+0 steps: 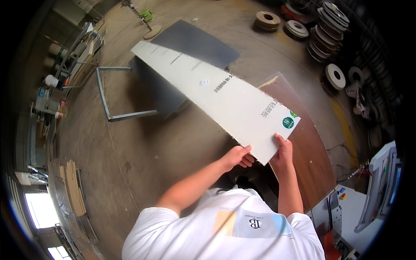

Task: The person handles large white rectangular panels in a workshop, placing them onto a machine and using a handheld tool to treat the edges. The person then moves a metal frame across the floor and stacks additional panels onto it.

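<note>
White board (203, 86), long & narrow, runs diag. across mid-view: far end up-left, near end just ahead of wearer's chest, printed face up. Far part overlaps dark grey panel (190, 41), which shows both sides of it; can't tell if the two touch. Wearer's white T-shirt (190, 234) fills bottom ctr. Brown wood-grain panel (310, 160) sits R of board, partly under its near R corner as seen from above; contact unclear. Lower R: machine w/ tilted control screen (383, 186), red/yellow knob on pale housing beside it. Bent grey metal frame (106, 97) stands L of dark panel, near its edge. Upper R: tall stack of rolls (327, 32), more rolls singly on floor nearby, incl. a white one (335, 76) tipped to show its hole. R hand (284, 149) closed on board's near short edge, thumb flat on top face, other fingers mostly hidden below. L hand (239, 157) at L long edge close to near corner, fingers half-curled, thumb tip at edge; can't tell if it grips or only steadies. Round green emblem (288, 122) on board near R corner, just above R thumb. Smallest: pale label (203, 82) mid-board.
</note>
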The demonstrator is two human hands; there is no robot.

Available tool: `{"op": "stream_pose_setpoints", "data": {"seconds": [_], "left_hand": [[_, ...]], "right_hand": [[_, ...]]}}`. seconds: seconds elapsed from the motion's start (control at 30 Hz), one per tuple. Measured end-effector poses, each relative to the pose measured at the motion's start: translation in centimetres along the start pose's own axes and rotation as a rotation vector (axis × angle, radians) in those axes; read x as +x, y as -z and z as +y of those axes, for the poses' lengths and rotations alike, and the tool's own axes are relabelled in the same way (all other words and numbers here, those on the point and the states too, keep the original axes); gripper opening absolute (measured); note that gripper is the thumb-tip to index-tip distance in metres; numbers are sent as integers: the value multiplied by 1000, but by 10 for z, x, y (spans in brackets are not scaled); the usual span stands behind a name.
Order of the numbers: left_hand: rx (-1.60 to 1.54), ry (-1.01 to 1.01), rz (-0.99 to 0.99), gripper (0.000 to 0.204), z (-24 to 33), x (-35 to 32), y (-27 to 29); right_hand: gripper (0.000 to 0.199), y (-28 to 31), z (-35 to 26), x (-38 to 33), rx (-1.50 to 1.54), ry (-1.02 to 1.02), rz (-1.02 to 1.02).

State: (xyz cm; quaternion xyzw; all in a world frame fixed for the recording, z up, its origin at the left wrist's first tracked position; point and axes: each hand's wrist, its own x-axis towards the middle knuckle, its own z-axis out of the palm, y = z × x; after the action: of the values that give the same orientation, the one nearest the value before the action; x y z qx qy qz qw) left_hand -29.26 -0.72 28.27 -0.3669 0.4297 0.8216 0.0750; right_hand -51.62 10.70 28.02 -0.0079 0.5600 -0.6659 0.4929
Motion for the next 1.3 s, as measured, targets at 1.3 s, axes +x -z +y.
{"op": "stream_pose_setpoints", "data": {"seconds": [1.3], "left_hand": [[-162,49,451,43,56,112,228]], "right_hand": [[66,258,-38,-257,-1032,-273,1491]]}}
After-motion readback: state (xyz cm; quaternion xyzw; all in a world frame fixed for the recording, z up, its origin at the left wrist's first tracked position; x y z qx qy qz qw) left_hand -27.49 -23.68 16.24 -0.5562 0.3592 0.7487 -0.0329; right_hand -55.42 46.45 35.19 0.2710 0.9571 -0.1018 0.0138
